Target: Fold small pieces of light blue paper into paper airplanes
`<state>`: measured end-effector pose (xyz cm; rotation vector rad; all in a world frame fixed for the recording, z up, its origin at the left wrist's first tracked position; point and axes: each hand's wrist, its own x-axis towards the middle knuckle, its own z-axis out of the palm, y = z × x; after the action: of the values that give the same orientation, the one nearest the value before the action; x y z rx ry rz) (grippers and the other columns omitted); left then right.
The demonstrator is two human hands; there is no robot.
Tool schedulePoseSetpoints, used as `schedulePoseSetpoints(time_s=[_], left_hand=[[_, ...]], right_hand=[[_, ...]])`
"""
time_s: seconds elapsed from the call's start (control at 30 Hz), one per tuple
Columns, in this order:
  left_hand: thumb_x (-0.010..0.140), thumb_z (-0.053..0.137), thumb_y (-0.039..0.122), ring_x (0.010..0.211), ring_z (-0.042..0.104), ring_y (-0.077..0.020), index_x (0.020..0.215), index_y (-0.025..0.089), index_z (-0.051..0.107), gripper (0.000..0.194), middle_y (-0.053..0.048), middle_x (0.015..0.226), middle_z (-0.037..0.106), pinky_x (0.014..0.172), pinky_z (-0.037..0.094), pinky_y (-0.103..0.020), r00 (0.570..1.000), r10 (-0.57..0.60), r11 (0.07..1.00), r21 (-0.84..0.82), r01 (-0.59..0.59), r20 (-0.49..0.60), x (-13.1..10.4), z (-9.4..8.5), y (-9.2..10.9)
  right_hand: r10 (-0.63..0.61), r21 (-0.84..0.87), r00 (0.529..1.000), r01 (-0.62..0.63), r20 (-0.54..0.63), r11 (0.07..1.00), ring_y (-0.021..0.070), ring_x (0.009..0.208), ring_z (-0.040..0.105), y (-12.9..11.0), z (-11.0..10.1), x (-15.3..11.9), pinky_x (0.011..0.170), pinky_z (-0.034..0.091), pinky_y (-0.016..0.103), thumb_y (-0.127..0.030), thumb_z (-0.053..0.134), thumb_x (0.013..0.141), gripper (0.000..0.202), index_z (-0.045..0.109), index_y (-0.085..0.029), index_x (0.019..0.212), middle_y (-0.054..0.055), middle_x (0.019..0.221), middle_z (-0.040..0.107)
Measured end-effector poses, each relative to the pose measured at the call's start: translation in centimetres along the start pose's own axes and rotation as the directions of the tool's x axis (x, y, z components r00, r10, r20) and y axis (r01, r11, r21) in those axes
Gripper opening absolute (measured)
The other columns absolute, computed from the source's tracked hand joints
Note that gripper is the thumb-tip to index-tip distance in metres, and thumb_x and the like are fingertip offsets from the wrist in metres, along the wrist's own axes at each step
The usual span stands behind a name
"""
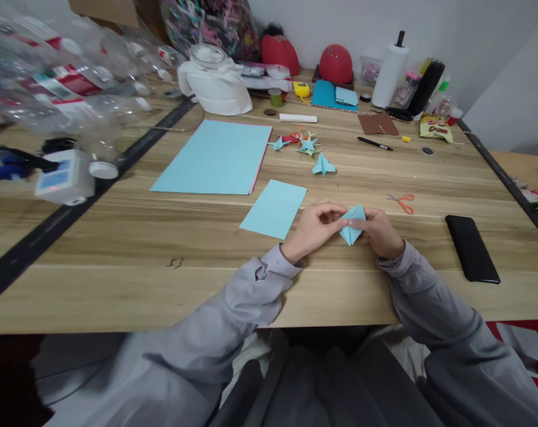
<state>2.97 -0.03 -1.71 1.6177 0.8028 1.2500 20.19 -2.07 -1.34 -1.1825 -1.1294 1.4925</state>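
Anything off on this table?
The bottles heaped at the table's left end look a bit odd: bulky clutter sharing space with the held paper. No spill or damage stands out.

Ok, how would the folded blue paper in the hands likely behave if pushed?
The folded paper is probably light: the left hand and right hand just pinch it. Its visible folds likely make it stiffer than the small flat sheet. It may still crease under a hard push, being only paper.
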Motion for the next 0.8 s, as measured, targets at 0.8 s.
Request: schedulePoseSetpoints(time_s=[0.8], left_hand=[[0.075, 0.079, 0.028, 0.066, 0.060, -0.0136, 0.070, 0.020, 0.077, 0.010, -0.004, 0.071, 0.068, 0.062, 0.047, -0.029, 0.999, 0.050, 0.998, -0.038, -0.050, 0.004, -0.26, 0.55, 0.61]], right_hand=[[-0.113, -0.266, 0.984, 0.146, 0.136, 0.953, 0.0092, 0.055, 0.050, 0.19, -0.02, 0.02, 0.055, 0.044, 0.025, -0.040, 0.085, 0.059, 0.028, 0.072, -0.016, 0.066, -0.003, 0.059, 0.062]])
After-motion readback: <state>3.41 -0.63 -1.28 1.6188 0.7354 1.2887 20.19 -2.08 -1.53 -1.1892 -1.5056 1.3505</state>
